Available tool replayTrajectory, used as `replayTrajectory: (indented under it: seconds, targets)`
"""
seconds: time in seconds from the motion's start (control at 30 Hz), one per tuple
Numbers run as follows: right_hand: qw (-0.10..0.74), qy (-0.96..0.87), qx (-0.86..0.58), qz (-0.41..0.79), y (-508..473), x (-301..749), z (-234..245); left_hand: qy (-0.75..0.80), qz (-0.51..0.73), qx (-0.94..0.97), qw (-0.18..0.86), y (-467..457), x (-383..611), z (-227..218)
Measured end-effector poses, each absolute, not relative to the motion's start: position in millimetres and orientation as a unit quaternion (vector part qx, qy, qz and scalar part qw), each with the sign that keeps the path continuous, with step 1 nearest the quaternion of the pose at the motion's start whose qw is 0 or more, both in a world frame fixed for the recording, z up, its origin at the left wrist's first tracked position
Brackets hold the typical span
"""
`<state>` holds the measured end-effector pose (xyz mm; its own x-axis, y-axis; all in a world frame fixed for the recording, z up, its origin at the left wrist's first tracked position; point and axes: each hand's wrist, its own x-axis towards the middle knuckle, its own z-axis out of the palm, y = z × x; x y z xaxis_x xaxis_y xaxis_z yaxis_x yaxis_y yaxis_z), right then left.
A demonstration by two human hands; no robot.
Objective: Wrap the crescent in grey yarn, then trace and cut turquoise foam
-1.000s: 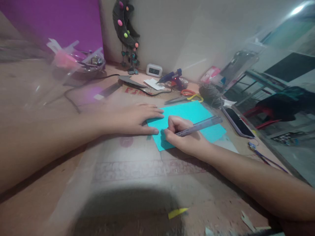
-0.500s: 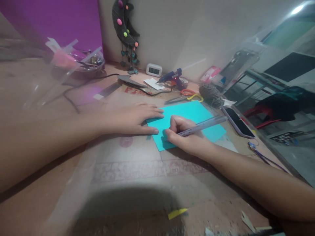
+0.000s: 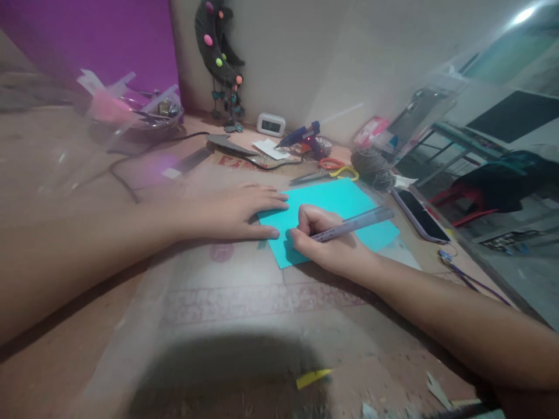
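Observation:
A sheet of turquoise paper (image 3: 336, 198) lies on the work table in the head view. My left hand (image 3: 253, 210) rests flat at its left edge, fingers stretched out, thumb and fingertips on the paper. In my right hand (image 3: 329, 238) is a pale purple pen (image 3: 364, 223), gripped as for writing and slanting up to the right. That hand sits on the lower middle of the sheet. The pen's tip is hidden behind my fingers, and no marks on the paper can be made out.
Behind the paper lie scissors (image 3: 336, 171), a blue glue gun (image 3: 301, 137), a white digital clock (image 3: 271, 124) and grey yarn (image 3: 372, 169). A phone (image 3: 421, 215) lies to the right. A yellow scrap (image 3: 313, 379) is near the front edge; a bowl (image 3: 157, 119) stands back left.
The whole view has shifted very slightly. Both hands keep nearly the same place on the paper, and the pen's upper end has dipped a touch.

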<state>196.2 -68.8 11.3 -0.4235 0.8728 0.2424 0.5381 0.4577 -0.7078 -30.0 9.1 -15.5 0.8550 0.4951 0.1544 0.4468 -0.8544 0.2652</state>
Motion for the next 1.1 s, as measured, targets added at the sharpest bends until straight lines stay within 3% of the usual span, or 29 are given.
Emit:
replayTrajectory:
  seconds: [0.77,0.97,1.1]
  targets:
    - [0.275,-0.792,-0.438,0.324,-69.5,197.1,15.5,0.248,0.108,0.956,0.115,8.2,-29.3,-13.8]
    - [0.350,-0.755,-0.445,0.331,-71.9,194.6,15.8,0.245,0.107,0.956,0.119,7.8,-28.4,-12.9]
    - [0.303,-0.777,-0.444,0.327,-75.2,188.4,15.3,0.245,0.112,0.956,0.117,7.5,-29.3,-13.3]
